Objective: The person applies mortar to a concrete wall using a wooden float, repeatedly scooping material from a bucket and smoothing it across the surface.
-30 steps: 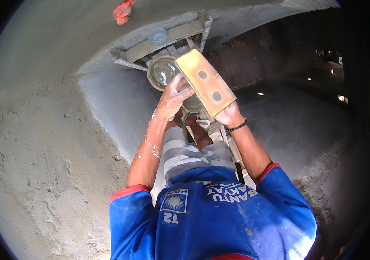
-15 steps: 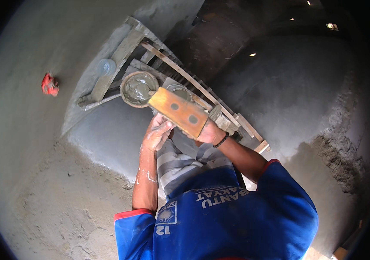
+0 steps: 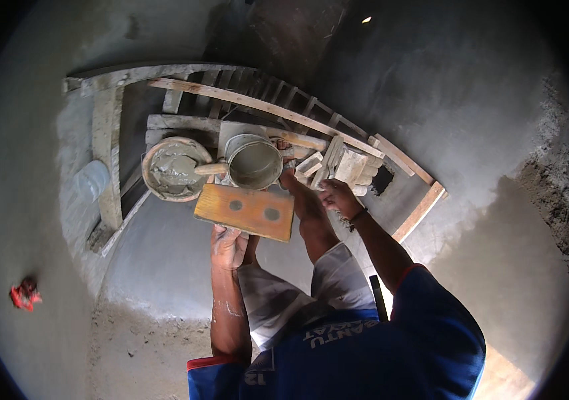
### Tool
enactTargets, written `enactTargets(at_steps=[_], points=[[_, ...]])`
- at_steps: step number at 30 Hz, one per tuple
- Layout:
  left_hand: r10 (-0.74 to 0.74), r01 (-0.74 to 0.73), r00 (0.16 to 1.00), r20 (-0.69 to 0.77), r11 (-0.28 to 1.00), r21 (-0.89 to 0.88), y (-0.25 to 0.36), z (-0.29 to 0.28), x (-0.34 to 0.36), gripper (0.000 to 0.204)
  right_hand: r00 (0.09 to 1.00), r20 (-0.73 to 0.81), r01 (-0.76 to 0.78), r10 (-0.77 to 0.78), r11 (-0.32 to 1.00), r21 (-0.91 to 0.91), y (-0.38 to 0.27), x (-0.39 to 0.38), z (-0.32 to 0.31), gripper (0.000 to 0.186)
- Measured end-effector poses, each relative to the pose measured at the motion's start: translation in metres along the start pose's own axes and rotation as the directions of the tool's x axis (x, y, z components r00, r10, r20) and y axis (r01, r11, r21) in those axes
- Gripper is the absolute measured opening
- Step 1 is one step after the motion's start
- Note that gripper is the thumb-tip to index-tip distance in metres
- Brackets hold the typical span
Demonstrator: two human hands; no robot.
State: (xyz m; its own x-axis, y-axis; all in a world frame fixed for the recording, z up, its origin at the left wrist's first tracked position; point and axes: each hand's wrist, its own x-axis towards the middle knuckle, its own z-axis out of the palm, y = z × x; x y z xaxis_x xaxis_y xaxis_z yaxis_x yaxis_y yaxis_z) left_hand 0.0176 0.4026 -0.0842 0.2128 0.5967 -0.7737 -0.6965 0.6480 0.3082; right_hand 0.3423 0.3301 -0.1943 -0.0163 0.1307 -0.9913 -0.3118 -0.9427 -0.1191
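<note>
My left hand (image 3: 228, 247) grips an orange-yellow plastering float (image 3: 244, 211) from beneath. Its flat face, with two dark round spots, is turned up. My right hand (image 3: 339, 197) is off the float, with its fingers loosely bent at the lower end of a grey wooden board (image 3: 328, 160); whether they touch it I cannot tell. Beyond the float are a round tub (image 3: 176, 188) of wet grey mortar and a bucket (image 3: 255, 162) with grey contents. A wooden handle (image 3: 211, 169) lies between tub and bucket.
A wooden frame with slats (image 3: 244, 101) stands around the containers. A pale plastic container (image 3: 91, 181) sits at its left side, with a crumpled red thing (image 3: 25, 295) farther left. Short wood pieces (image 3: 358, 167) lie near my right hand. My feet are among the boards.
My right hand has let go of the float and moved right to the wood pieces. The float has shifted left and lower, held by my left hand alone. My view has turned.
</note>
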Motion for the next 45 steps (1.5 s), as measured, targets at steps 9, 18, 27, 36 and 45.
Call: enactTargets(at_steps=[9,18,27,36,45], points=[[-0.181,0.194,0.975,-0.13,0.977,0.087,-0.061,-0.051,0.072,0.062,0.954,-0.258,-0.203,0.15,0.961,-0.19,0.148,0.201,-0.103,0.013],[-0.104,0.201,0.939,-0.329,0.94,0.275,-0.062,-0.084,0.071,0.076,0.668,-0.689,-0.362,-0.28,0.687,-0.63,0.143,0.315,-0.037,0.066],[-0.131,0.274,0.919,-0.372,0.891,0.363,-0.05,-0.076,0.074,0.071,0.69,-0.711,-0.414,-0.138,0.73,-0.544,0.171,0.338,-0.077,0.079],[-0.137,0.305,0.914,-0.382,0.852,0.425,-0.049,-0.069,0.082,0.071,0.709,-0.629,-0.158,-0.318,0.797,-0.582,0.174,0.334,-0.077,0.058],[-0.142,0.323,0.914,-0.379,0.82,0.472,-0.05,-0.063,0.095,0.072,0.636,-0.577,0.043,-0.512,0.771,-0.635,0.239,0.344,-0.087,0.033]])
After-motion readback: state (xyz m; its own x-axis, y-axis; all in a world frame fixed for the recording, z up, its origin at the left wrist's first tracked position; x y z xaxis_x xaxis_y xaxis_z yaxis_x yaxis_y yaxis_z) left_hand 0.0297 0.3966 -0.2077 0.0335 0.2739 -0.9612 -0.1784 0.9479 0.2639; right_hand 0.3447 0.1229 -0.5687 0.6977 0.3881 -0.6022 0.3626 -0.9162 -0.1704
